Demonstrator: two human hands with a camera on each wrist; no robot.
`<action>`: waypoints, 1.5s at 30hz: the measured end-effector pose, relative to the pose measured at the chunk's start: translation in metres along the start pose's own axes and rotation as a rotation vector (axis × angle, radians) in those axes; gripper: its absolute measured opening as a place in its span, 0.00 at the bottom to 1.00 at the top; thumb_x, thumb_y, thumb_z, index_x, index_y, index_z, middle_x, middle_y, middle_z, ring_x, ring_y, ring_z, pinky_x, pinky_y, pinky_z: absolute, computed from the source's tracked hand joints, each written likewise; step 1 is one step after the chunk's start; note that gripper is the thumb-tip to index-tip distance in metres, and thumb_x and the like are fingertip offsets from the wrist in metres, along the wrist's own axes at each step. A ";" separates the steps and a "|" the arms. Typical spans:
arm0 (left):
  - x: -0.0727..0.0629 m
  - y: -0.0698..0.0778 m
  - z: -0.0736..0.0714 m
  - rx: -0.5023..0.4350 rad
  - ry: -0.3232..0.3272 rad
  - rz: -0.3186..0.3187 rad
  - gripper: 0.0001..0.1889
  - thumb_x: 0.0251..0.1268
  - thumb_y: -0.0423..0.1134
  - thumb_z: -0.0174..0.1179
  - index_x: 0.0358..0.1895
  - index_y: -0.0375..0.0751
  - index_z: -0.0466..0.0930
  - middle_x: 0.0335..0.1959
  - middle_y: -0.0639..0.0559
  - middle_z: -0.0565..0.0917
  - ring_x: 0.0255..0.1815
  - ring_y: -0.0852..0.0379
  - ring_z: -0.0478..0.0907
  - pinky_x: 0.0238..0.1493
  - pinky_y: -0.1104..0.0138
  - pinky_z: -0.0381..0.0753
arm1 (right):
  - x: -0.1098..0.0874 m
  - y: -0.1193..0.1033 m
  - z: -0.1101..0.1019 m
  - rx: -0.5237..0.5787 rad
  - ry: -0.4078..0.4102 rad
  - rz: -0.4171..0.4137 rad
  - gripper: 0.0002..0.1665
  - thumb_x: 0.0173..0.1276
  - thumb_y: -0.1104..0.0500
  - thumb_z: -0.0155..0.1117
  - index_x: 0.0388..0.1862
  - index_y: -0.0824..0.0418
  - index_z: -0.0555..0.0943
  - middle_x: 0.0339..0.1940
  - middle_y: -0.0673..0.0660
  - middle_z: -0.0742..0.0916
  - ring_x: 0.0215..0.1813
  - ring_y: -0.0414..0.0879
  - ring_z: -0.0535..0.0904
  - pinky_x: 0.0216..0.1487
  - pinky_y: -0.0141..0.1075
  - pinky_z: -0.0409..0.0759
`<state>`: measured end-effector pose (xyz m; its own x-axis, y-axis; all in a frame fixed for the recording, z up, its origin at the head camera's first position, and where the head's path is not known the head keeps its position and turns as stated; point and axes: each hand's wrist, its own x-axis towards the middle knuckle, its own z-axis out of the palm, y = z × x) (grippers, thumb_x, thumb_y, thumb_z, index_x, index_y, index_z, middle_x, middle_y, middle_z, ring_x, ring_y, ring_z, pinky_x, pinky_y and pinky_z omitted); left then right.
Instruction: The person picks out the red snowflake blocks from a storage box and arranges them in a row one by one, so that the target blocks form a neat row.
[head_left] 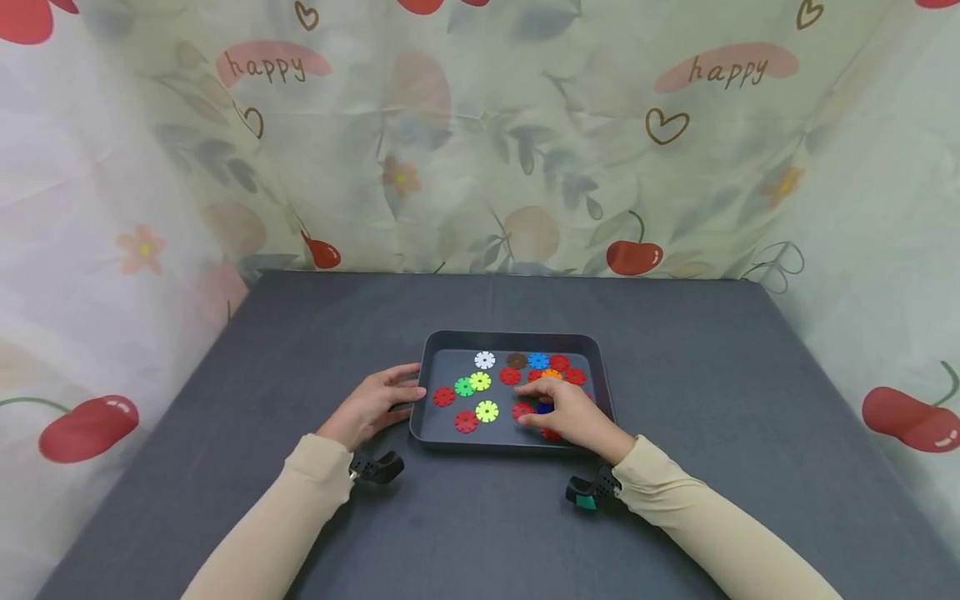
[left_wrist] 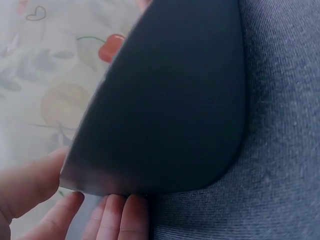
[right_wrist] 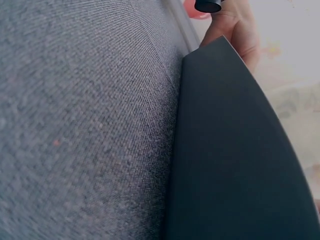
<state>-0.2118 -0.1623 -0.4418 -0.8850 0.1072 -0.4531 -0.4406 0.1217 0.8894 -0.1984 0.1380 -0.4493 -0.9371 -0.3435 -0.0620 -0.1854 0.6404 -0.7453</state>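
Nearest: two cream sleeves (head_left: pixel 262 521), smooth and finely creased, each ending at a black wrist strap. They lie over the surface (head_left: pixel 472 533), covered in dark grey cloth; close up, the weave is ribbed and slightly fuzzy. Left hand (head_left: pixel 373 407) grips the tray's left end, thumb at the rim, fingers against the outer wall. Right hand (head_left: pixel 566 412) is above the tray's right half, thumb and forefinger parted with a red disc showing between them; cannot tell whether anything sits under the palm. Tray (head_left: pixel 487 446): matte, dark, rectangular, rounded corners, plain walls sloping outward. Discs (head_left: pixel 487 412) inside: thin, flat, notched like small gears; mostly red, also yellow, green, blue, orange, brown, white, clustered densest at right. Far: pale wrinkled sheet (head_left: pixel 480 167), printed with cherries, leaves, hearts and "happy".
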 end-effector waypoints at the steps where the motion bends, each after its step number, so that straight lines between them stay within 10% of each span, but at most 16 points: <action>1: 0.000 0.000 0.000 0.000 0.000 -0.003 0.33 0.66 0.33 0.60 0.74 0.48 0.61 0.72 0.40 0.66 0.70 0.44 0.66 0.68 0.48 0.68 | 0.000 0.000 0.000 -0.005 0.000 -0.003 0.27 0.57 0.55 0.75 0.57 0.54 0.82 0.55 0.53 0.84 0.56 0.50 0.78 0.59 0.45 0.79; 45: 0.003 -0.004 -0.002 -0.004 -0.009 -0.002 0.34 0.67 0.33 0.60 0.74 0.49 0.59 0.72 0.39 0.64 0.71 0.43 0.64 0.69 0.47 0.66 | 0.001 -0.008 0.005 -0.195 0.067 -0.159 0.18 0.56 0.57 0.76 0.46 0.55 0.86 0.41 0.51 0.82 0.46 0.44 0.80 0.47 0.37 0.83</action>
<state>-0.2130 -0.1641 -0.4462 -0.8826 0.1160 -0.4556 -0.4432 0.1177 0.8887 -0.1963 0.1290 -0.4468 -0.9080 -0.4081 0.0949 -0.3793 0.7044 -0.5999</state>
